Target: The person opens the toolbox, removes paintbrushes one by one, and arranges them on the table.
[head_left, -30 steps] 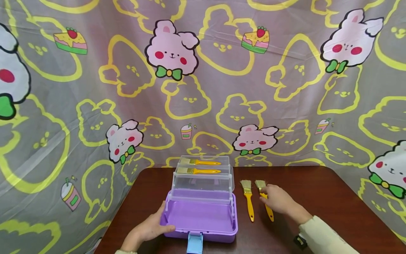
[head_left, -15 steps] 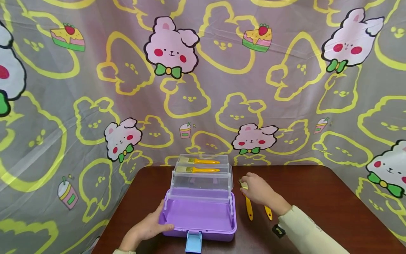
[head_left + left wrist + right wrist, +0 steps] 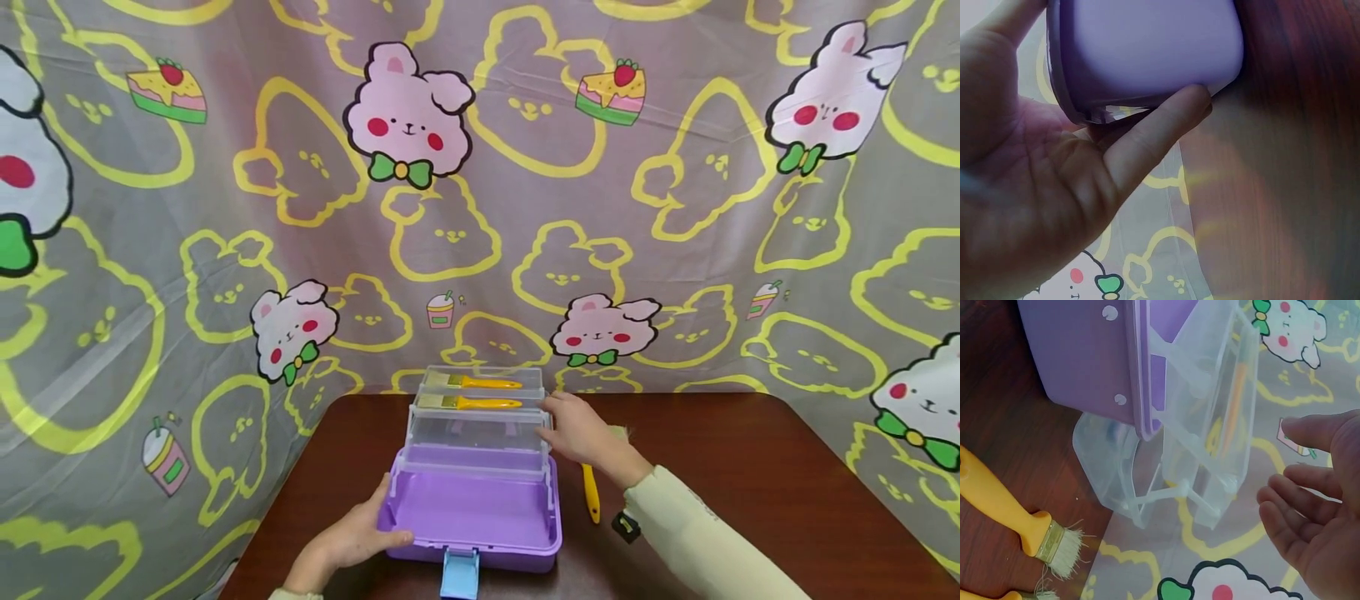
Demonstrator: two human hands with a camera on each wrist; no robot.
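A purple toolbox (image 3: 480,508) stands open, its clear tiered trays (image 3: 480,429) raised at the back. My left hand (image 3: 360,529) grips its left side, thumb at the front rim; the left wrist view shows fingers against the purple wall (image 3: 1154,50). Two yellow-handled paintbrushes lie across the upper trays, an upper paintbrush (image 3: 491,383) and a lower paintbrush (image 3: 487,404). My right hand (image 3: 588,433) is beside the trays' right end. In the right wrist view this hand (image 3: 1310,519) is empty, fingers loosely bent, apart from the trays (image 3: 1210,444).
Right of the toolbox, a paintbrush (image 3: 591,496) lies on the brown table (image 3: 750,483), partly behind the right hand; bristles of another (image 3: 619,433) show past the wrist. A blue latch (image 3: 460,573) hangs at the front. Patterned cloth (image 3: 525,208) rises behind the table.
My right hand has moved left from the farther loose paintbrush, over the nearer one, to the trays' right end. My left hand stays on the toolbox.
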